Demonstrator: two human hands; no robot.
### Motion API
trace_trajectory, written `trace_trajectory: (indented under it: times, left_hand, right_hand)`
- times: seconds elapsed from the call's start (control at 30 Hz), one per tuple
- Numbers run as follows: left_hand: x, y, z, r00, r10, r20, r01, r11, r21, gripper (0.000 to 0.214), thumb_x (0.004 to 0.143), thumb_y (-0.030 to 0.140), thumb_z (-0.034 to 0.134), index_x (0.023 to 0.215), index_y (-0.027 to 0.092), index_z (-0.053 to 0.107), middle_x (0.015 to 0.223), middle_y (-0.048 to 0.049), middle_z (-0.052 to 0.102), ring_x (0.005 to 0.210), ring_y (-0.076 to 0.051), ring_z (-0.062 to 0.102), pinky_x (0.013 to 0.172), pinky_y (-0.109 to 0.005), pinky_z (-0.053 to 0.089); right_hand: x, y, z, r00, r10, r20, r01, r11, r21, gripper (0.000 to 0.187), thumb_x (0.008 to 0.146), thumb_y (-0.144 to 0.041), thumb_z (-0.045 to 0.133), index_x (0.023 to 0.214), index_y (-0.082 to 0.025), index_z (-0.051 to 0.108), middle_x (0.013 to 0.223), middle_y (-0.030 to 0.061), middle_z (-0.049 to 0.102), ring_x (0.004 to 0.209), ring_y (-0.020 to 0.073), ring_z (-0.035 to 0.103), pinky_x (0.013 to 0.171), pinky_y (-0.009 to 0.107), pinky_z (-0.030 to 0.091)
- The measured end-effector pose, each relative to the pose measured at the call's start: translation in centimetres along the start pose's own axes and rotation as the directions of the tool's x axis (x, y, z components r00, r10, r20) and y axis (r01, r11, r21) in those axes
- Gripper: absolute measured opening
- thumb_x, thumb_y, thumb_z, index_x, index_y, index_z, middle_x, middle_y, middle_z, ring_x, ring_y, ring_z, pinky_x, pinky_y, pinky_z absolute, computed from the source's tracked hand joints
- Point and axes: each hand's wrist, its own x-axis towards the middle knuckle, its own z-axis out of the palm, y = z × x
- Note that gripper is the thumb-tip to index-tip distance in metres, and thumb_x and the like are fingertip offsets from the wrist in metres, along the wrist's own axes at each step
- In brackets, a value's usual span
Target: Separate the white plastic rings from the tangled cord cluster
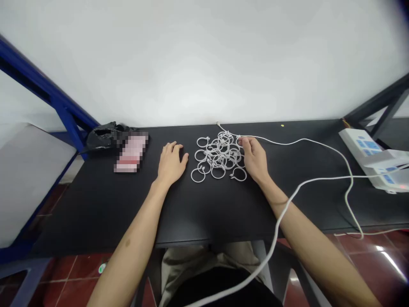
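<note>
A loose pile of thin white curtain rings [218, 172], with small knobbed ends, lies on the black table [191, 213]. Several of them overlap in the middle, while others lie singly at the edges. To the left of the pile, my left hand [171, 164] rests palm down on the tabletop, fingers apart and holding nothing. At the pile's right edge is my right hand [255, 160], its side on the table and its fingers curled. Thumb and forefinger close at the end of a ring at the upper right; the palm side is partly hidden.
A pinkish pixelated packet [132, 151] and a crumpled black plastic bag [104, 135] lie at the left. White devices with blue labels [367, 147] stand at the right. A white cable [297, 187] crosses above my right forearm. Behind the table rises a white wall [204, 64].
</note>
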Motion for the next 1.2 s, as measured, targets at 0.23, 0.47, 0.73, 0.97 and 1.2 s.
trace_trajectory:
  times: [0.23,0.47,0.73,0.97,1.2]
  left_hand:
    - [0.0,0.9,-0.9,1.000,0.027,0.009,-0.027,0.999,0.019,0.025,0.093,0.033,0.049,0.109,0.017,0.059,0.126,-0.0138,0.058,0.123,-0.033,0.048,0.104,-0.049,0.040]
    - [-1.7,4.4,-3.1,0.977,0.176,0.124,-0.183,0.982,0.044,0.049,0.081,0.070,0.054,0.081,0.021,0.052,0.089,-0.0050,0.060,0.086,-0.025,0.057,0.083,-0.044,0.043]
    - [-2.7,4.5,-3.3,0.942,0.187,0.278,-0.224,0.969,0.108,0.051,0.073,0.065,0.066,0.089,0.020,0.049,0.094,-0.0090,0.062,0.084,-0.029,0.060,0.077,-0.043,0.043]
    - [-2.0,4.7,-4.1,0.936,0.166,0.311,-0.151,0.986,-0.071,0.036,0.079,0.053,0.066,0.084,0.022,0.047,0.086,-0.0022,0.061,0.075,-0.022,0.057,0.068,-0.036,0.041]
    - [-2.1,5.1,-3.2,0.972,0.177,0.155,-0.139,0.964,-0.225,0.039,0.077,0.049,0.072,0.092,0.022,0.048,0.094,-0.0012,0.059,0.081,-0.019,0.055,0.073,-0.034,0.043]
  right_hand:
    - [-0.2,-0.8,0.0,1.000,-0.012,0.023,0.013,1.000,-0.022,0.034,0.096,-0.047,0.046,0.100,-0.021,0.067,0.100,0.0072,0.071,0.092,0.0217,0.061,0.082,0.037,0.046]
    - [-0.4,-1.5,-0.2,0.997,-0.079,0.025,0.080,0.996,-0.048,0.027,0.095,-0.040,0.050,0.101,-0.020,0.067,0.100,0.0075,0.072,0.093,0.0219,0.061,0.083,0.037,0.047]
    - [-0.6,-1.8,-0.1,0.996,-0.074,0.052,0.077,0.995,-0.068,0.022,0.092,-0.035,0.053,0.099,-0.020,0.068,0.097,0.0076,0.071,0.088,0.0211,0.061,0.073,0.034,0.047]
    - [-1.0,-2.0,0.3,0.986,-0.148,0.073,0.153,0.985,-0.075,0.019,0.092,-0.032,0.054,0.100,-0.020,0.067,0.095,0.0071,0.071,0.087,0.0207,0.062,0.077,0.035,0.048]
    - [-2.2,-3.0,0.8,0.933,-0.317,0.174,0.325,0.946,-0.020,0.014,0.093,-0.028,0.053,0.099,-0.021,0.064,0.096,0.0063,0.070,0.083,0.0198,0.062,0.078,0.036,0.050]
